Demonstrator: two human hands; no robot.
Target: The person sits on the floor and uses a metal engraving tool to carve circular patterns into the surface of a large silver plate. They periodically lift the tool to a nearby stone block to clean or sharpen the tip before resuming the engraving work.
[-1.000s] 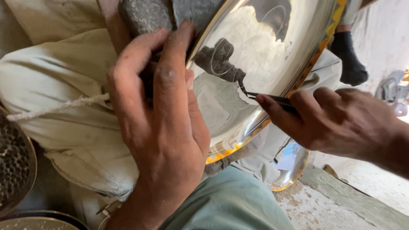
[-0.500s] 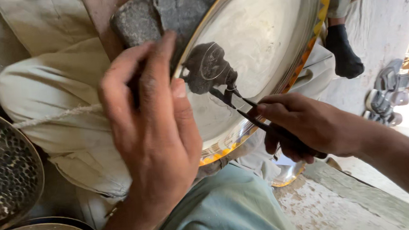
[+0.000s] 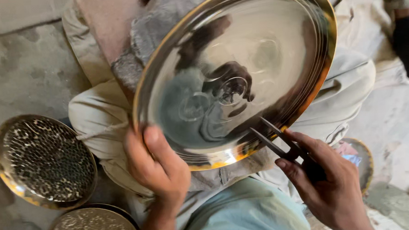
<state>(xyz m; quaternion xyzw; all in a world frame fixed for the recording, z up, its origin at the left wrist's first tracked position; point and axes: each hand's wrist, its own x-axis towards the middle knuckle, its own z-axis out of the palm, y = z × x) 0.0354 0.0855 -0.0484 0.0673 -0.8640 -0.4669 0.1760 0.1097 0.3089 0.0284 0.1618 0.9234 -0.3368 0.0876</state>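
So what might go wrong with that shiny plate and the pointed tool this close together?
The left hand grips the polished brass plate only at its lower rim, tilted over the lap, so it could slip. The two-pronged dividers in the right hand sit at the plate's edge; a skid might scratch the mirror finish or jab the left thumb nearby.

No packages, labels, signs or screens anywhere in view (only bare metalware and cloth).

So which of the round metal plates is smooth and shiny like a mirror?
The big plate that the left hand holds up by its lower rim. The two plates on the floor, one dotted and one patterned, are covered in hammered marks.
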